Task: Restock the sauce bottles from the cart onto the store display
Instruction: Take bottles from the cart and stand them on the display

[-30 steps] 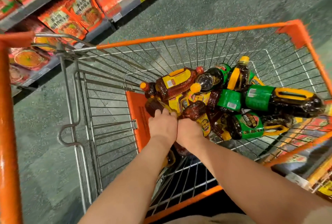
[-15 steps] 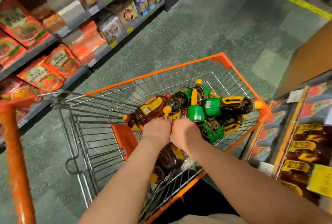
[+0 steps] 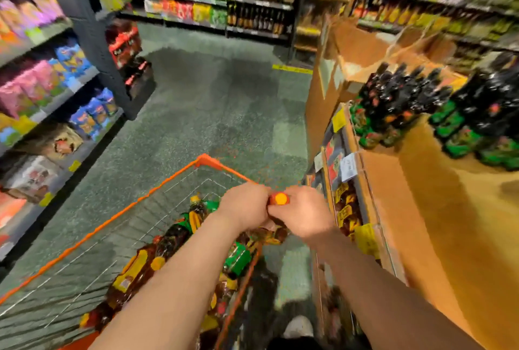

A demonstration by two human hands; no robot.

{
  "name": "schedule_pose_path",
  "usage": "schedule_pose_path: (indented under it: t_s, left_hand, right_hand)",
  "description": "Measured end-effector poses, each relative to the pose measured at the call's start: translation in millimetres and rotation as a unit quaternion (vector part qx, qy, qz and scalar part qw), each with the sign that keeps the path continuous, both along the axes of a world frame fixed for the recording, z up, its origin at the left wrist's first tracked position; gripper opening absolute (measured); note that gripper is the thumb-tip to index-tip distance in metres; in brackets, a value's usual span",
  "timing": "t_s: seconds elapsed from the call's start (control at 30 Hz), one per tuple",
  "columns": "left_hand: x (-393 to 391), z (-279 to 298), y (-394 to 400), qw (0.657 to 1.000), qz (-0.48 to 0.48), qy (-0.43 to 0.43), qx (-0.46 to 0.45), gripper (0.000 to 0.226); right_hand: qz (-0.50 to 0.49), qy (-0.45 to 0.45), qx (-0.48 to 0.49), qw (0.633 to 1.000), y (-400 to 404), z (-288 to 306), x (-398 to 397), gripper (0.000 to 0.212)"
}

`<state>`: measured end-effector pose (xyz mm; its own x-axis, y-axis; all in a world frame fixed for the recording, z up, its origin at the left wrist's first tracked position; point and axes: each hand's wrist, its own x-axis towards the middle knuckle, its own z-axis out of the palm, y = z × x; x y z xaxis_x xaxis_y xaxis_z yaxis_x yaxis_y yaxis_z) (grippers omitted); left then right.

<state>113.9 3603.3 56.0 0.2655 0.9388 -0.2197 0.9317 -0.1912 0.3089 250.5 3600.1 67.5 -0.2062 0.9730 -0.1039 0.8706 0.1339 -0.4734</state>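
My left hand (image 3: pixel 244 206) and my right hand (image 3: pixel 303 214) are raised side by side above the right rim of the orange wire cart (image 3: pixel 207 160). Between them shows the orange-yellow cap of a dark sauce bottle (image 3: pixel 280 198), which my right hand grips. Its brown body hangs below the hands. My left hand's fingers are curled on a bottle too, mostly hidden behind the hand. Several sauce bottles (image 3: pixel 168 237) with yellow or green labels lie in a heap in the cart. The wooden store display (image 3: pixel 421 195) stands just right of my hands.
Dark bottles with green labels (image 3: pixel 393 108) stand in rows on top of the display. Yellow-labelled bottles (image 3: pixel 345 209) fill its lower shelf beside the cart. Snack shelves (image 3: pixel 56 96) line the left of the aisle. Grey floor runs ahead.
Both hands have lifted out of the bottle heap and moved up and right toward the display, carrying bottles. My view has swung up from the cart to the aisle.
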Motion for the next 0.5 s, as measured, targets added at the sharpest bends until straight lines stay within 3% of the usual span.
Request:
schedule_pose_path:
  t_s: [0.17, 0.37, 0.5]
  left_hand:
    - [91.2, 62.9, 44.3, 0.989, -0.132, 0.019, 0.071, 0.026]
    - [213.9, 120.1, 86.9, 0.958, -0.256, -0.009, 0.131, 0.038]
    - [298.9, 144.0, 101.5, 0.933, -0.342, -0.025, 0.111, 0.041]
  right_hand:
    - [-0.12, 0.054, 0.038, 0.991, 16.1, 59.0, 95.1, 0.031]
    - [-0.223, 0.045, 0.135, 0.964, 22.3, 115.0, 209.1, 0.026]
    - [-0.309, -0.018, 0.127, 0.942, 14.7, 140.2, 278.9, 0.04]
